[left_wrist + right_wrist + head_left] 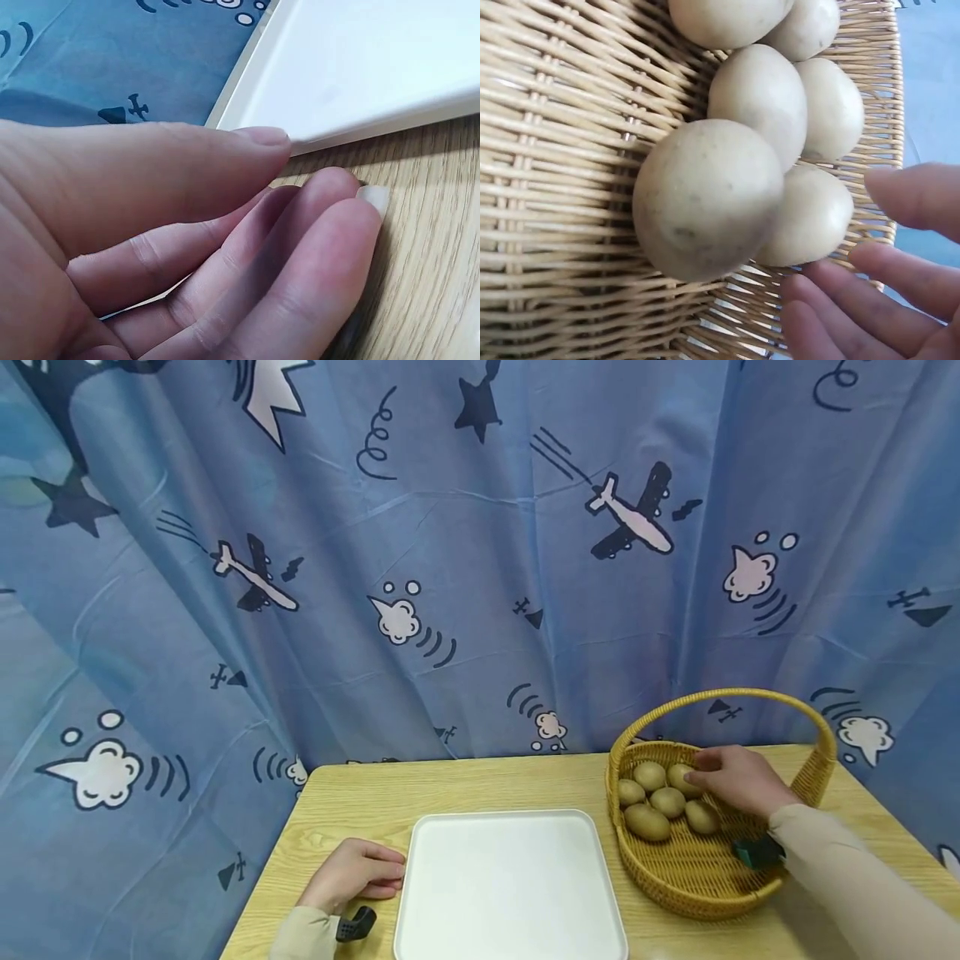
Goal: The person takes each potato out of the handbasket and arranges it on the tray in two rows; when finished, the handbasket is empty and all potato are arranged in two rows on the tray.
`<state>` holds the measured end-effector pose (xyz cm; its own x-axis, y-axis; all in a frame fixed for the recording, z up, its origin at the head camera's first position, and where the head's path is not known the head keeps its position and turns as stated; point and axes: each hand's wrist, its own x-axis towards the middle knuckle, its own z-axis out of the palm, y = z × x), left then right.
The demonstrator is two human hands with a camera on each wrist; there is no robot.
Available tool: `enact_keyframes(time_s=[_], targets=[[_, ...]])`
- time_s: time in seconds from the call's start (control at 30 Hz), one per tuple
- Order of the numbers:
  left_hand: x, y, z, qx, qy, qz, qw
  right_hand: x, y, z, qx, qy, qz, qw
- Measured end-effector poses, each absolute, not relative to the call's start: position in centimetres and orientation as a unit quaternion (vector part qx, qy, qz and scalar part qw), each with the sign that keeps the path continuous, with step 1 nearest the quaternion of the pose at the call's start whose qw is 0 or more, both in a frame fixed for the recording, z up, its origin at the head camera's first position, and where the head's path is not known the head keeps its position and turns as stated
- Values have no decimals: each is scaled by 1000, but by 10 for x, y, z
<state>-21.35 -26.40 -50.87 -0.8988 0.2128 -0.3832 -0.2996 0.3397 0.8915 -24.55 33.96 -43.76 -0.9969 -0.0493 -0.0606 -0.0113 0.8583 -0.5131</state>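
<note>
A round wicker basket (701, 906) with a tall arched handle stands on the right and holds several pale brown potatoes (647, 822). My right hand (738, 778) reaches in under the handle. In the right wrist view its fingertips come up against the underside of one potato (810, 217), while the thumb stands apart above it. Left of the basket lies a white rectangular tray (506, 885) with nothing on it. Resting on the table at the tray's left edge, my left hand (356, 870) has loosely bent fingers and holds nothing.
The light wooden table (480, 783) carries both basket and tray. Behind it hangs a blue patterned curtain (465, 677). The basket's handle (720, 693) arches over the potatoes. A dark strap (757, 852) sits at the right wrist.
</note>
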Motion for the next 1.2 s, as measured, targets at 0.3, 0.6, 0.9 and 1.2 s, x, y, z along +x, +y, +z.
enact_keyframes(time_s=[0.3, 0.6, 0.9, 1.2], targets=[[-211, -265, -512, -26, 779, 585, 224, -257, 337, -438, -11, 963, -259, 74], [-212, -264, -512, -28, 781, 587, 213, -265, 336, -439, 8, 963, -261, 64], [-213, -263, -513, -30, 787, 577, 216, -265, 327, -438, 24, 966, -253, 46], [-217, -264, -515, -43, 795, 564, 218, -269, 325, -441, 27, 973, -225, 49]])
